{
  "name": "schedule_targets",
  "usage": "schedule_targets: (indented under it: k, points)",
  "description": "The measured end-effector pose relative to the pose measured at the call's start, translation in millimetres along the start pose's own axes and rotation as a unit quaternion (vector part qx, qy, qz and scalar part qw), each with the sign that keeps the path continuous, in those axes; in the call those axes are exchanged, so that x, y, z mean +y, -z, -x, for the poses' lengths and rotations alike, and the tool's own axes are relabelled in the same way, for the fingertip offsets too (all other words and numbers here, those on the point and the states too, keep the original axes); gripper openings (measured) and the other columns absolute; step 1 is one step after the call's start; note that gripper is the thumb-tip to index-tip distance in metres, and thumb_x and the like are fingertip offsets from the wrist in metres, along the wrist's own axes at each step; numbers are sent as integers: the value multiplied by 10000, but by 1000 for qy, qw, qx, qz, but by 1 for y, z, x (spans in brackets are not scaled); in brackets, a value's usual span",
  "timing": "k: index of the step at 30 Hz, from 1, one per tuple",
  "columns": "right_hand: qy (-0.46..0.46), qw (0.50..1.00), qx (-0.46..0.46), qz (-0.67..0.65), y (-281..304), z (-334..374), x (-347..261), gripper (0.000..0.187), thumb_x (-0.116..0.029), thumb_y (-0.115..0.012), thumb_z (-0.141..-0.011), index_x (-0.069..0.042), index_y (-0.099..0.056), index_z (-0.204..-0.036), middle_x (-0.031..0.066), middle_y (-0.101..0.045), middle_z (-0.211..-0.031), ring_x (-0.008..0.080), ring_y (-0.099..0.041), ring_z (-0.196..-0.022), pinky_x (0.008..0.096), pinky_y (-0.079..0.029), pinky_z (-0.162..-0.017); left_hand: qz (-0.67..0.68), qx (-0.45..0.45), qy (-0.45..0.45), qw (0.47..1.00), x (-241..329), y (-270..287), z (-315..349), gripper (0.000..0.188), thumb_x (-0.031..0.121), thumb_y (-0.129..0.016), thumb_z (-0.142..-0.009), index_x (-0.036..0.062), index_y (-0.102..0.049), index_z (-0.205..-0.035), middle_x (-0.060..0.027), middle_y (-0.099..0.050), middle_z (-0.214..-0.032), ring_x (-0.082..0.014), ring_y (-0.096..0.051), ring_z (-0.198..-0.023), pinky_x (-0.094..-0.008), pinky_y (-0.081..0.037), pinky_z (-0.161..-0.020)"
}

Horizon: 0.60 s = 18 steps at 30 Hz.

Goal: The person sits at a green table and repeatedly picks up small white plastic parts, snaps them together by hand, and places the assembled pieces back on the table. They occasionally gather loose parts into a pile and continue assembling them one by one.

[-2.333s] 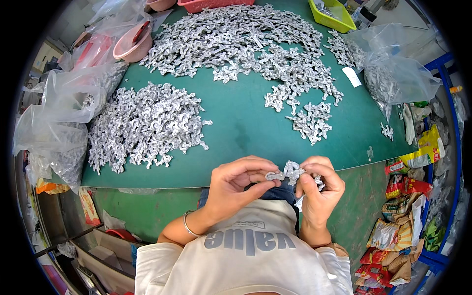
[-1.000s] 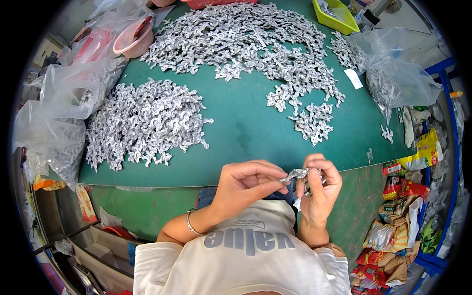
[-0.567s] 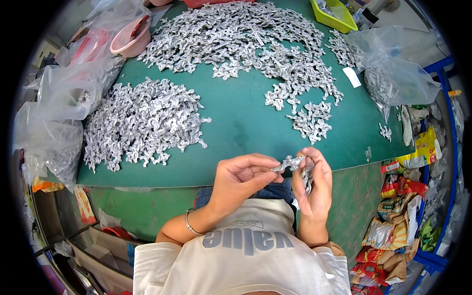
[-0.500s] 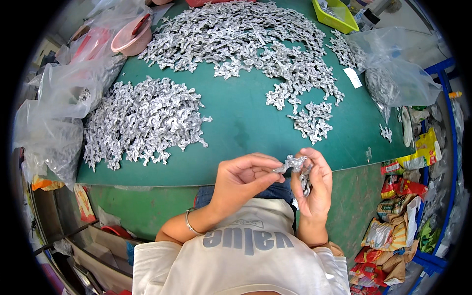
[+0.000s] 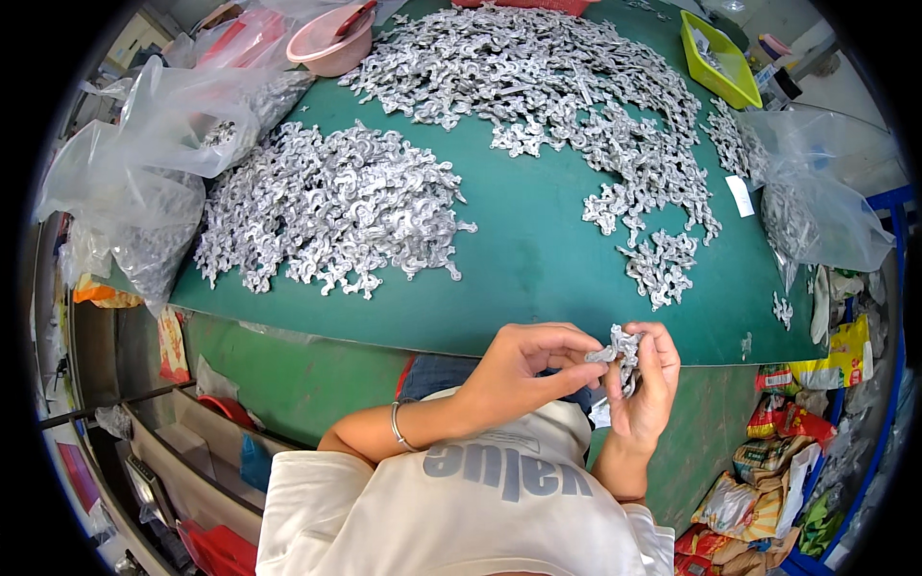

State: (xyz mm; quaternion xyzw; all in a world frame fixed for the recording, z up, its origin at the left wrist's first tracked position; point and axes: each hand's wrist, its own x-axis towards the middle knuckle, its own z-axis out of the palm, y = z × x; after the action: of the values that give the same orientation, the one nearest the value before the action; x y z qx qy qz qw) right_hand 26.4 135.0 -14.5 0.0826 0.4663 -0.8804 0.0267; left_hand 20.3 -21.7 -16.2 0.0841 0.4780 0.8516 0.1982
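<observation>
Close to the table's near edge, my left hand (image 5: 540,367) pinches the end of a small silvery metal casting (image 5: 603,355) between thumb and fingertips. My right hand (image 5: 645,386) is closed around more of these castings at its palm; how many it holds I cannot tell. The two hands almost meet at the pieces. Ahead to the left lies a heap of like castings (image 5: 336,206). A larger, spread-out heap (image 5: 538,67) covers the far side of the green table (image 5: 523,259), with a small cluster (image 5: 661,267) at its near right end.
Clear plastic bags of parts (image 5: 144,206) crowd the left edge; another bag (image 5: 802,216) sits at the right. A pink bowl (image 5: 331,48) and a yellow basket (image 5: 720,62) stand farther back. A white paper slip (image 5: 740,195) and a few stray castings (image 5: 783,310) lie at right.
The whole view has shifted, so the table and heaps appear farther right. Both hands still grip the castings; the pinched piece has tilted slightly.
</observation>
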Motion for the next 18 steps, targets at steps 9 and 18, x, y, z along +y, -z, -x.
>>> schedule_targets:
  k: [9,18]
  points:
    - [-8,1000,1,-29,-3,1,1,200,-149,-503,-876,49,-534,-889,103,-555,-682,116,-469,-429,212,-353,-396,-19,-22,-27,999,-3,2,0,243,-105,-564,-763,-89,-565,-1006,-165,-561,-968,-198,-598,-810,-272,-504,-700]
    - [11,999,-34,-8,-2,1,-4,202,-150,-526,-866,50,-550,-849,92,-564,-743,106,-464,-444,210,-351,-415,7,-38,2,999,-1,-1,3,222,-62,-603,-759,-85,-575,-978,-111,-587,-912,-113,-569,-767,-217,-470,-654]
